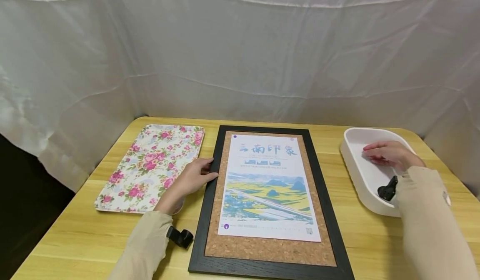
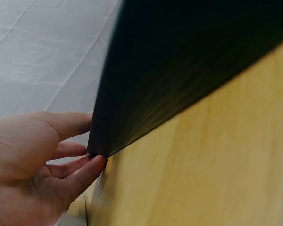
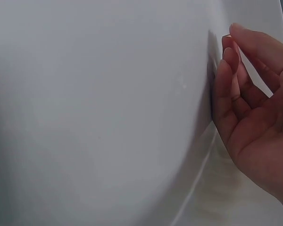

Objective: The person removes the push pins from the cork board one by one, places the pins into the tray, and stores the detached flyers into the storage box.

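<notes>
A cork board (image 1: 300,253) in a black wooden frame lies on the table, with a printed landscape poster (image 1: 268,188) on its cork. Small purple round spots mark the poster's left corners; whether they are pins or print I cannot tell. My left hand (image 1: 190,176) grips the left edge of the frame, thumb near its top face. In the left wrist view, fingertips (image 2: 98,164) touch the frame's dark lower edge. Inside a white tray (image 1: 358,176), my right hand (image 3: 254,99) has curled fingers, thumb and index tips close together. Anything small between them is not visible.
A floral tray or board (image 1: 150,167) in pink and white lies left of the cork board, partly behind my left forearm. The wooden table (image 1: 56,238) ends at a pale curtain (image 1: 240,55) at the back. Black wrist cameras (image 1: 181,237) sit on both forearms.
</notes>
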### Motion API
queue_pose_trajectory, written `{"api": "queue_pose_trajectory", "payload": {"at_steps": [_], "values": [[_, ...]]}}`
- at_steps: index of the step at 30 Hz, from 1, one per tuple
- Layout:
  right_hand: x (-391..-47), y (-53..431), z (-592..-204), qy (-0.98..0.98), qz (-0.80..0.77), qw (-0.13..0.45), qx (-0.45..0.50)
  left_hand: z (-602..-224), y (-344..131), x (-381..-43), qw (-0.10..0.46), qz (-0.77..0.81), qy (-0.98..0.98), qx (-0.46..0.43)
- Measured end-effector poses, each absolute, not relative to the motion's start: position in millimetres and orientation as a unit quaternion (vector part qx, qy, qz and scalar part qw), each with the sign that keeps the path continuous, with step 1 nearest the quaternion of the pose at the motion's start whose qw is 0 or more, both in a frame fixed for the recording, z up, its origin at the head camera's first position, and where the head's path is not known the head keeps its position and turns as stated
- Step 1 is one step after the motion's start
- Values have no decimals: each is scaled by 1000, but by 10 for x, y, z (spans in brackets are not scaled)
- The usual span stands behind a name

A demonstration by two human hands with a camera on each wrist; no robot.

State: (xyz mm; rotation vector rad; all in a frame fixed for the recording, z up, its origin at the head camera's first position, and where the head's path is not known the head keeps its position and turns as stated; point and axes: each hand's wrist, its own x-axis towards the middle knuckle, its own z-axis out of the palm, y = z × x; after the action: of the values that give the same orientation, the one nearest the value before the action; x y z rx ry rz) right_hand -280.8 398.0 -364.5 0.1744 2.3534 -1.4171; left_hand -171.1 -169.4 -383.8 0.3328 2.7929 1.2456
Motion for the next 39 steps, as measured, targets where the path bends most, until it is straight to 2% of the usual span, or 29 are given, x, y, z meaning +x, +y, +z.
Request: {"api": "queue_pose_trajectory", "payload": {"at_steps": [7, 14, 20, 24, 30, 35, 39], "values": [[-2782, 3978, -3668, 838, -508, 191, 52, -3864, -1696, -1714, 34, 403, 908, 106], [-2813, 3999, -3492, 878, -444, 177, -21, -3857, -1686, -1708, 39, 406, 907, 103], [-2843, 3882, -3231, 907, -407, 104, -40, -3832, -1659, -1724, 40, 405, 908, 100], [-2810, 3727, -3089, 915, -400, 25, -36, -3818, -1633, -1736, 42, 405, 908, 100], [-2717, 3391, -2881, 908, -414, -39, -42, -3817, -1644, -1745, 42, 402, 909, 107], [-2665, 2994, -2773, 906, -412, -50, -79, -3798, -1678, -1725, 39, 399, 910, 101], [-2637, 2715, -2750, 914, -391, -34, -105, -3804, -1693, -1711, 42, 398, 911, 102]]}}
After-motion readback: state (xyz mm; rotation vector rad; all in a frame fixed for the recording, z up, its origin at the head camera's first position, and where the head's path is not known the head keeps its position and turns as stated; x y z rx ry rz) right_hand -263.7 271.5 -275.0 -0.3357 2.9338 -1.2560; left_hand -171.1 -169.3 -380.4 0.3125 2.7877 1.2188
